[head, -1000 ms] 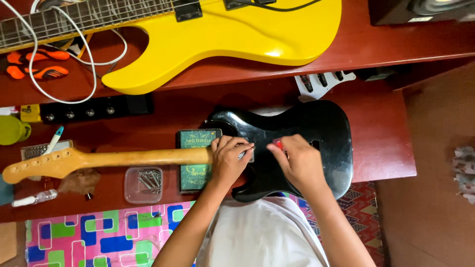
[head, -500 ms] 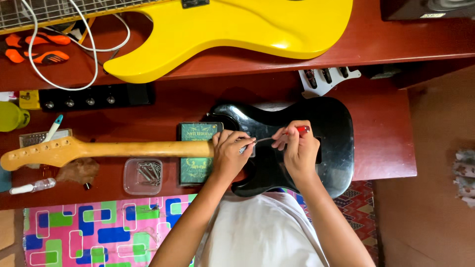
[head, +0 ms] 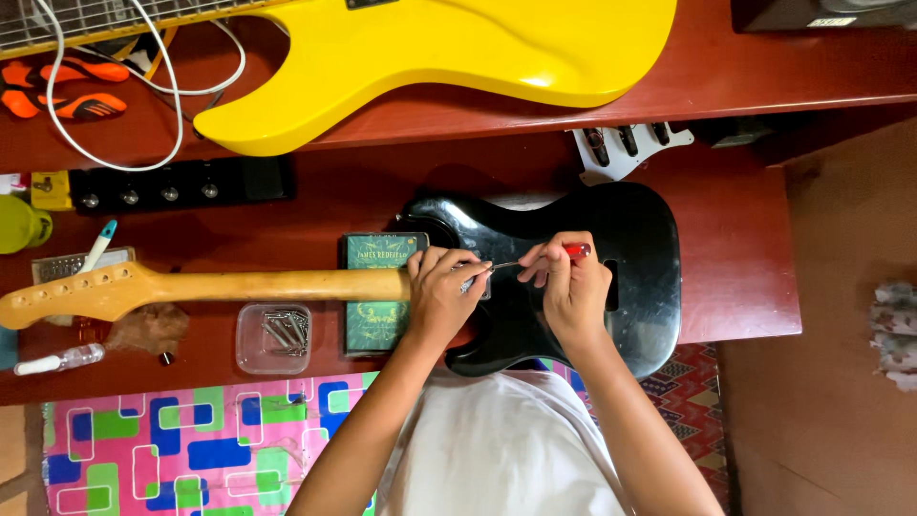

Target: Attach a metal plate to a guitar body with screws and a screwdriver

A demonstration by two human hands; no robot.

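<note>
Reddish wooden bench under a crowd of gear: a yellow guitar along the back, a dark book propping the joint, a clear tray of screws by the pale neck. And look, the screwdriver has swung over: a moment ago its red handle sat low against the black guitar body, now it lies almost level, tip aimed at the neck joint. That looks like lining up on a screw. Right hand is pinched closed round the handle. Left hand presses down at the joint, fingertips closed on the metal tip, steadying it.
</note>
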